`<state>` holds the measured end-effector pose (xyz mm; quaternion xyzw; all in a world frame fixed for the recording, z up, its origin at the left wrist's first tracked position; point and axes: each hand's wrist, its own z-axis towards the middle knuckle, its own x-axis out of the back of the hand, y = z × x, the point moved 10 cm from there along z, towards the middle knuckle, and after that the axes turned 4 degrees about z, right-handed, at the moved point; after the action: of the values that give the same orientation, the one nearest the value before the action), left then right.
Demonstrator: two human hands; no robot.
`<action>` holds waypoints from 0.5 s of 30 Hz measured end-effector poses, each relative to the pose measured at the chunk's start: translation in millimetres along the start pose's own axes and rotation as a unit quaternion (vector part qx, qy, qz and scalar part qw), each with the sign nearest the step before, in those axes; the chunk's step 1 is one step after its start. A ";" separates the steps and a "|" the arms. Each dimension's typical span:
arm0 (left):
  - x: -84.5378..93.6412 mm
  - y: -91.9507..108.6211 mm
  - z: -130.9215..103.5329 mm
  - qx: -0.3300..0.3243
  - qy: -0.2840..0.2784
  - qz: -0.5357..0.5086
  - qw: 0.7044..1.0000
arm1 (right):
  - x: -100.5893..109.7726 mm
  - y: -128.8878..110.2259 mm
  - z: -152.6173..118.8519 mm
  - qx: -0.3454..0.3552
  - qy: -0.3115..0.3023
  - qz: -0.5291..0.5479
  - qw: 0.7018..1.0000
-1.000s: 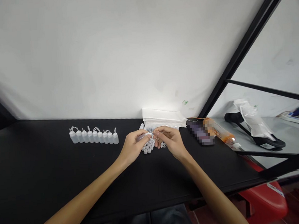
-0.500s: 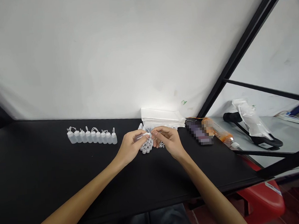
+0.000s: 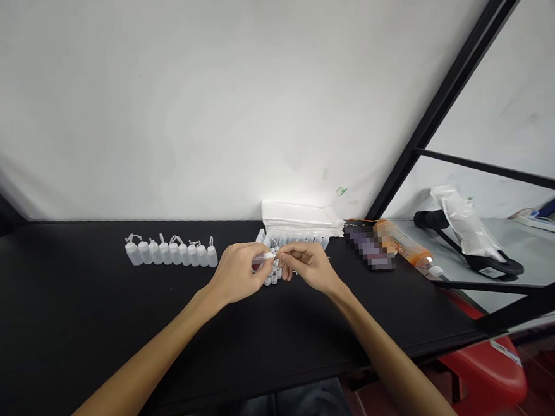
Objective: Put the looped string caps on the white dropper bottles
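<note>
My left hand [image 3: 237,273] is closed round a small white plastic bottle [image 3: 261,258], which lies tilted sideways with its capped end toward the right. The fingers of my right hand [image 3: 307,264] are pinched at that end, on a thin white strap [image 3: 276,250] that is mostly hidden by the fingertips. Below and behind both hands, several small white capped bottles [image 3: 273,279] stand in a cluster on the black table [image 3: 196,347]. On the left, similar bottles [image 3: 171,253] with white straps at their caps stand in a row.
A stack of white paper-like sheets [image 3: 301,216] lies against the wall, with more bottles before it. To the right are a blurred-out dark object [image 3: 370,249], an orange-labelled bottle [image 3: 408,246] and a black frame [image 3: 445,95]. A red stool [image 3: 489,377] stands below.
Both hands have shifted slightly to the left, with the bottle between them. My right fingertips have come closer to the cap, and the loop seen beside it is now mostly covered.
</note>
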<state>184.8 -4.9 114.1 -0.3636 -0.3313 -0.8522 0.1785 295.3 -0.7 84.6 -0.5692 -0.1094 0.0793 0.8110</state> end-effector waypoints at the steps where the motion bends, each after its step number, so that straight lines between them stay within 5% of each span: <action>1: -0.6 1.3 -0.4 -0.010 0.000 0.001 1.000 | -1.4 -0.1 -0.2 0.000 -0.006 0.003 1.000; 10: 4.0 9.0 0.1 -0.051 0.014 -0.039 0.998 | -4.2 -9.4 0.6 0.023 -0.019 -0.005 1.000; 15: 28.6 0.5 6.1 -0.045 0.029 -0.046 0.997 | -1.0 -22.1 18.6 0.033 0.048 0.007 0.998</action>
<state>169.0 -2.8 138.6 -0.3310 -0.3036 -0.8837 0.1316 289.5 8.4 111.4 -0.5461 -0.0636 0.0612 0.8331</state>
